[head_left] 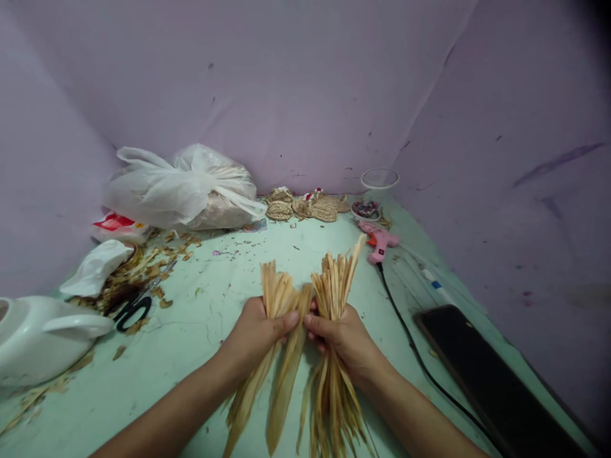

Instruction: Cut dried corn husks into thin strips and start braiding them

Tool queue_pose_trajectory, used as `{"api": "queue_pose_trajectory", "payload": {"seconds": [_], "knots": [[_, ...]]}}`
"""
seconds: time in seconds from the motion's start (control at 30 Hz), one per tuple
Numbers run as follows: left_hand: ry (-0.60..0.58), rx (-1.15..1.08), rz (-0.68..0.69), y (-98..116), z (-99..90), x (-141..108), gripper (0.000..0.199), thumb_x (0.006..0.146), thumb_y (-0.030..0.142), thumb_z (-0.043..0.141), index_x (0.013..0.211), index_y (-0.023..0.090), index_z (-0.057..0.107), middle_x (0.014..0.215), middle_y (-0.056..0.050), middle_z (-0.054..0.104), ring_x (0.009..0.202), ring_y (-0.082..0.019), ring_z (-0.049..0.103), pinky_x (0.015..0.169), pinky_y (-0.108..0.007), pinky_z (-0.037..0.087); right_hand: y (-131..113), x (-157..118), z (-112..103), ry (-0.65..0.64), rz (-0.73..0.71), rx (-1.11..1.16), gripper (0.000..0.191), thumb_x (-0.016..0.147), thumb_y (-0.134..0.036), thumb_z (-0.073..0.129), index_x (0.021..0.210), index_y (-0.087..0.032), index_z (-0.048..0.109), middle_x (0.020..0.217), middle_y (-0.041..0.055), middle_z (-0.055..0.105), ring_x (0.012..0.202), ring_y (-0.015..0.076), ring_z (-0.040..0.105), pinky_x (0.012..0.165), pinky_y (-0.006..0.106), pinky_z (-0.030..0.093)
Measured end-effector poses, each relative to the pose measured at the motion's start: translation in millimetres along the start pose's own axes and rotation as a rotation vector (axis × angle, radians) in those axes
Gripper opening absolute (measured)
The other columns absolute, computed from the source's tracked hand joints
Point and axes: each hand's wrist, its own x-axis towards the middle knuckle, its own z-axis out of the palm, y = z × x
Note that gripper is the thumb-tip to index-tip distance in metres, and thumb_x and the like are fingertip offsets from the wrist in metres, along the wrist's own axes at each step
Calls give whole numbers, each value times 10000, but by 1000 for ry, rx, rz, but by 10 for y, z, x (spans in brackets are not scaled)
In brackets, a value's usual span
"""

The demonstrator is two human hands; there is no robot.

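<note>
Straw-coloured dried strips: our left hand (267, 327) clamps one bundle (277, 292), our right hand (341, 331) another (333, 286) | pink glue gun (379, 240) beyond our right hand

Site: small craft corner, apparently in home. Evidence noted — pink glue gun (380, 243) with cord, black-handled scissors (135, 310) among dry scraps (165, 253), woven straw pieces (316, 207) along wall. Purple walls (296, 83) scuffed and marked; pale green tabletop (205, 289) littered. Household items present — white jug (42, 340), tied plastic bag (191, 187).
</note>
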Motion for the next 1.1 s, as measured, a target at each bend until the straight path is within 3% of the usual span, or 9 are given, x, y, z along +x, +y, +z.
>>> {"api": "queue_pose_trajectory", "payload": {"seconds": [0.17,0.37,0.57,0.8,0.97,1.1], "knots": [[-23,-68,-62,21,32,-11,312,563,212,733,833,77,653,672,-92,679,615,-220,632,619,-336,509,-7,-7,3,-20,-11,-3,288,513,-229,704,696,-153,496,461,-58,501,407,67,419,351,172,286],[122,-157,-109,85,5,33,293,485,75,663,778,65,669,585,-76,666,528,-210,620,550,-319,506,-49,-10,-11,33,3,13,267,518,-208,677,713,-161,501,459,-67,456,411,74,394,361,183,279],[149,-138,-115,64,18,18,306,469,99,706,769,60,659,580,-73,654,525,-205,609,550,-332,506,12,-18,-22,-116,-19,28,327,536,-301,748,742,-150,543,543,-43,486,418,56,352,368,189,240],[1,-246,-134,35,18,1,357,486,132,765,819,56,658,675,-117,689,608,-230,641,628,-354,524,12,-24,-17,-103,-58,40,271,556,-255,747,711,-152,550,529,-55,481,416,52,353,385,183,281],[92,-251,-138,29,24,6,358,461,118,778,795,59,665,647,-107,686,585,-228,639,613,-355,525,32,-39,-17,-200,-49,74,400,567,-247,755,921,-145,599,752,20,624,606,125,538,602,259,448],[116,-215,-146,9,36,16,357,447,138,791,772,61,662,603,-91,666,532,-215,618,572,-354,514,56,-33,-19,-136,-29,16,365,552,-233,753,869,-146,595,716,19,629,579,133,533,539,249,419]]}}
